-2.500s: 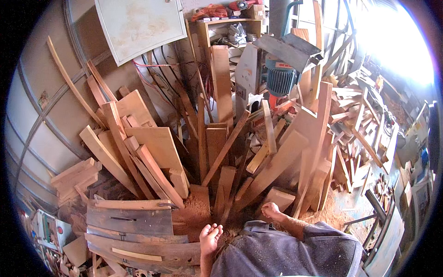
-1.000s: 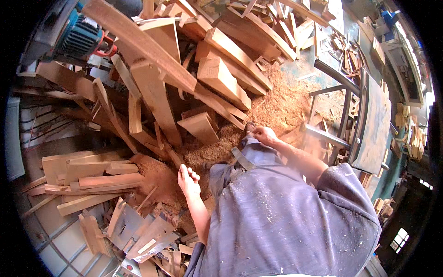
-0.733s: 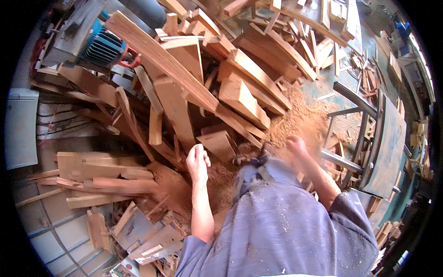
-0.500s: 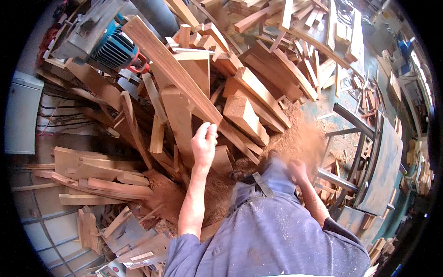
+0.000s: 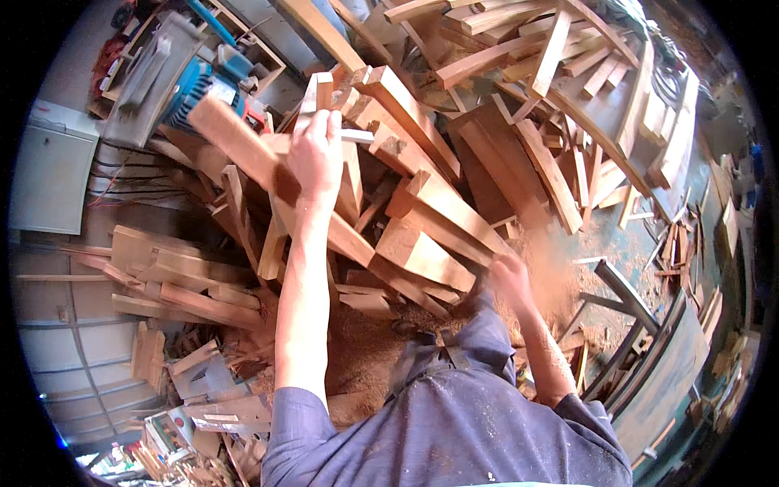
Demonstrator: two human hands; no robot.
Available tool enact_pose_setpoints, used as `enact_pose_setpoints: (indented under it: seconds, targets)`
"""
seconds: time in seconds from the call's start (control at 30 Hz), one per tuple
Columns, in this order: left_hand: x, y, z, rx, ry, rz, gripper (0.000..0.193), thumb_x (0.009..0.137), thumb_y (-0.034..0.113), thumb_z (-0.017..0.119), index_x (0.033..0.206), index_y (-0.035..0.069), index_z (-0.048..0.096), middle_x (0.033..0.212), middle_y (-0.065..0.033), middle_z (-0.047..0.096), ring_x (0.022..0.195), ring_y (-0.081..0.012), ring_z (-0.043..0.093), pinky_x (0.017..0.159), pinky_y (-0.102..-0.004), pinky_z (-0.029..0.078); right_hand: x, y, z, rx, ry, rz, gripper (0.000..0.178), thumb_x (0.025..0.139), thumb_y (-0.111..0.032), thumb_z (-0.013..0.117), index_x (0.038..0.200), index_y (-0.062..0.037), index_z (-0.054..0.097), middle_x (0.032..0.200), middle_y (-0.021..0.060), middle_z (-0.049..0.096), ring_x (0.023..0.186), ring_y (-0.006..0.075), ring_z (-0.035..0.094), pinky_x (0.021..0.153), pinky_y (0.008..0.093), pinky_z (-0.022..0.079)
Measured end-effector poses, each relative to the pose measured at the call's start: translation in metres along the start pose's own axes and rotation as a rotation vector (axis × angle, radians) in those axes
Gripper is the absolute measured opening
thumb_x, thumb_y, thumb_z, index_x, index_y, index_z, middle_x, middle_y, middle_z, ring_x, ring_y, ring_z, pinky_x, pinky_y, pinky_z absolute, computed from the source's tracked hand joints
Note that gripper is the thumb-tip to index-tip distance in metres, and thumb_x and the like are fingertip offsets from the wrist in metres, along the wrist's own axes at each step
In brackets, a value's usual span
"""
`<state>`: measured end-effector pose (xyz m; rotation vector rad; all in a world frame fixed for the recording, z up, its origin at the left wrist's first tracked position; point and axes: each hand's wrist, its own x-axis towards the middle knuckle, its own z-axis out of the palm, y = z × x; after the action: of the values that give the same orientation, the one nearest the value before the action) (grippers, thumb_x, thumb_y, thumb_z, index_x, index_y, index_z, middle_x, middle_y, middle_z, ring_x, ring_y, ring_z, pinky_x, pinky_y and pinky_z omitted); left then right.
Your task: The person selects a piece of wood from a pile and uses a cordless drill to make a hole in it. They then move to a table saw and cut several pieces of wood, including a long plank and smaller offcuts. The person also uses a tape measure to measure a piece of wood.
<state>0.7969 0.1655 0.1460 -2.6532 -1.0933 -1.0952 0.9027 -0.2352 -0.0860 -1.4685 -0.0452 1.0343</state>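
Observation:
My left hand point(image 5: 316, 158) reaches forward over a long reddish plank point(image 5: 243, 150), its fingers stretched out near an upright wood block point(image 5: 318, 91) and a thin pale strip point(image 5: 357, 136). Whether the fingertips touch either piece, I cannot tell. The plank slopes down toward my legs and passes beneath my left wrist. Blurred by motion, my right hand point(image 5: 509, 282) is near the lower end of a thick squared timber point(image 5: 454, 213); its fingers do not show clearly. Beside that timber lies a wide, short block point(image 5: 426, 258).
Sawdust point(image 5: 548, 252) covers the floor around my feet. A blue-bodied motor point(image 5: 199, 93) stands at the far left, beyond the plank. Stacked boards point(image 5: 182, 276) lie at left, a wood-laden table point(image 5: 596, 105) is at far right, and a dark metal frame point(image 5: 641, 357) stands at right.
My left hand has moved forward, up along the plank, and its curled fingers have stretched out. The right hand has risen from beside my leg to the timber's lower end. The view has shifted.

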Motion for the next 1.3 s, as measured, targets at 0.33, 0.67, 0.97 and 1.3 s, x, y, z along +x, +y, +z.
enact_pose_setpoints:
  seconds: [0.33, 0.67, 0.97, 1.3]
  targets:
    - [0.024, -0.027, 0.058, 0.307, -0.182, -0.260, 0.024, 0.099, 0.032, 0.058, 0.105, 0.012, 0.072, 0.089, -0.0183, 0.072, 0.089, -0.0396, 0.065, 0.083, -0.0532, 0.047, 0.125, -0.106, -0.002, -0.140, -0.138, -0.127, 0.032, 0.095, -0.013, 0.065, 0.120, 0.0066, 0.062, 0.094, 0.0076, 0.069, 0.078, 0.0114, 0.061, 0.069, 0.0257, 0.049]
    - [0.019, -0.035, 0.064, 0.092, 0.012, -0.296, 0.024, 0.098, 0.028, 0.062, 0.096, 0.005, 0.070, 0.085, -0.0193, 0.069, 0.088, -0.0396, 0.062, 0.086, -0.0496, 0.046, 0.225, -0.213, 0.111, -0.152, -0.280, -0.302, 0.036, 0.094, -0.016, 0.066, 0.122, 0.0054, 0.065, 0.094, 0.0071, 0.070, 0.080, 0.0120, 0.064, 0.072, 0.0258, 0.052]
    - [0.023, -0.026, 0.058, 0.021, 0.050, -0.323, 0.016, 0.096, 0.021, 0.067, 0.096, 0.005, 0.070, 0.081, -0.0143, 0.067, 0.082, -0.0340, 0.061, 0.083, -0.0452, 0.044, 0.395, -0.307, 0.245, -0.236, -0.266, -0.611, 0.024, 0.093, -0.012, 0.066, 0.111, 0.0022, 0.071, 0.085, 0.0059, 0.072, 0.072, 0.0114, 0.064, 0.064, 0.0273, 0.050]
    - [0.023, -0.027, 0.060, 0.005, 0.101, -0.375, 0.012, 0.093, 0.015, 0.071, 0.092, 0.004, 0.068, 0.078, -0.0115, 0.067, 0.078, -0.0323, 0.061, 0.081, -0.0439, 0.046, 0.498, -0.300, 0.361, -0.246, -0.694, -0.195, 0.024, 0.092, -0.010, 0.068, 0.113, 0.0019, 0.072, 0.090, 0.0073, 0.071, 0.073, 0.0145, 0.067, 0.064, 0.0288, 0.055]
